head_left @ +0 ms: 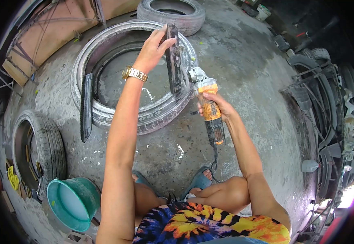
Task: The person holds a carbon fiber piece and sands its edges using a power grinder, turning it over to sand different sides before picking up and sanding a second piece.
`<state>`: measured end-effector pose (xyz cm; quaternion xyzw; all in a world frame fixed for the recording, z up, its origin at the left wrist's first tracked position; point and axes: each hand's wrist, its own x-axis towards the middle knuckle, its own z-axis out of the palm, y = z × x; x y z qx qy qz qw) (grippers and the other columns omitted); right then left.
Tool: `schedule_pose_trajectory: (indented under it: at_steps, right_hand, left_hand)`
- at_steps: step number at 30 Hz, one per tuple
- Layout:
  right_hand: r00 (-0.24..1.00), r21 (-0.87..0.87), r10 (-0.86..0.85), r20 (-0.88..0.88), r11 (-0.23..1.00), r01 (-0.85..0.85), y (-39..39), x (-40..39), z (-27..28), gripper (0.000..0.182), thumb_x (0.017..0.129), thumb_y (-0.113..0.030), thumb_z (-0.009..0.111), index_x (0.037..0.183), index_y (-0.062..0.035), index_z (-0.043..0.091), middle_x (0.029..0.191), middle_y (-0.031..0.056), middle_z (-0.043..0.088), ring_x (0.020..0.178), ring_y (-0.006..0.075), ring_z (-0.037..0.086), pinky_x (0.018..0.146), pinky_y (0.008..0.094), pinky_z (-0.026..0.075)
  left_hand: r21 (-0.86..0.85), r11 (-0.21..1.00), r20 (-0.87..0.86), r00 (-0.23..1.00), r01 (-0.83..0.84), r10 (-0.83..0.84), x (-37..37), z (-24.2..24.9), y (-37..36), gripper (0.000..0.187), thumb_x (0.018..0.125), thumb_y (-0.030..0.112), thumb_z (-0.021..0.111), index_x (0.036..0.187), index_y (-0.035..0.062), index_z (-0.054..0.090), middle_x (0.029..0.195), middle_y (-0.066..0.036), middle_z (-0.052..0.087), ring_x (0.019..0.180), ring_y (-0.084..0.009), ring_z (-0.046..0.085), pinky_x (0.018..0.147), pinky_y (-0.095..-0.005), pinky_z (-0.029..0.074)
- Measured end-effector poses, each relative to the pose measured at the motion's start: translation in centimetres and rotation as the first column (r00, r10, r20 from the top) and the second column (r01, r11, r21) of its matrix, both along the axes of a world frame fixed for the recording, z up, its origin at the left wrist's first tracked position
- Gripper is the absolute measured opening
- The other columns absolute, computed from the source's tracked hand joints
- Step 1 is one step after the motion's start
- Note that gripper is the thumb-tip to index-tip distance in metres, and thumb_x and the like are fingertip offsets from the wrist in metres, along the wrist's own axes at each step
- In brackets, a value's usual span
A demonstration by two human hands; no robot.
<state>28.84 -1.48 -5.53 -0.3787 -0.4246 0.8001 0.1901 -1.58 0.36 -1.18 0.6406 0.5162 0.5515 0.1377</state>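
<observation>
My left hand (153,49), with a metal watch (135,73) at the wrist, grips the top end of a long dark strip (172,67) with a worn, rough surface. The strip stands across the near right part of a dusty tire (134,122) lying flat on the floor. My right hand (219,105) is wrapped around the orange and black body of an angle grinder (211,114). Its grey metal head (199,76) points at the strip, and the disc shows as a pale blur beside it. A second dark strip (86,110) leans on the tire's left side.
Another tire (191,24) lies behind, and one more (55,144) stands at the left. A green bucket (91,193) of cloudy liquid is near my left knee. The grinder's cord (215,160) runs down by my sandal (200,181). Car parts (325,110) are stacked along the right.
</observation>
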Motion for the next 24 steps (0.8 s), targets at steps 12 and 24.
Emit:
schedule_pose_trajectory:
  at_steps: [12, 24]
  right_hand:
    - [1.000, -0.033, -0.006, 0.019, 0.999, 0.007, -0.4, 0.4, -0.7, 0.045, 0.087, -0.027, 0.073, 0.116, -0.0021, 0.051, 0.083, 0.0125, 0.066, 0.067, 0.0198, 0.069, 0.059, 0.0332, 0.061]
    - [0.993, -0.046, 0.018, 0.118, 0.999, -0.013, -1.1, 0.9, -2.6, 0.041, 0.088, -0.031, 0.072, 0.113, -0.0037, 0.053, 0.083, 0.0117, 0.067, 0.068, 0.0192, 0.069, 0.062, 0.0337, 0.062]
  left_hand:
    - [-0.022, 1.000, -0.021, 1.000, 0.000, 0.000, -0.4, 0.1, 0.0, 0.065, 0.094, 0.037, 0.062, 0.141, -0.0032, 0.044, 0.130, -0.020, 0.055, 0.114, -0.0308, 0.057, 0.098, -0.0363, 0.044]
    - [-0.025, 0.999, 0.007, 0.999, -0.034, 0.034, -1.1, -0.5, 0.0, 0.062, 0.094, 0.035, 0.062, 0.141, -0.0018, 0.045, 0.129, -0.018, 0.056, 0.116, -0.0295, 0.056, 0.100, -0.0355, 0.043]
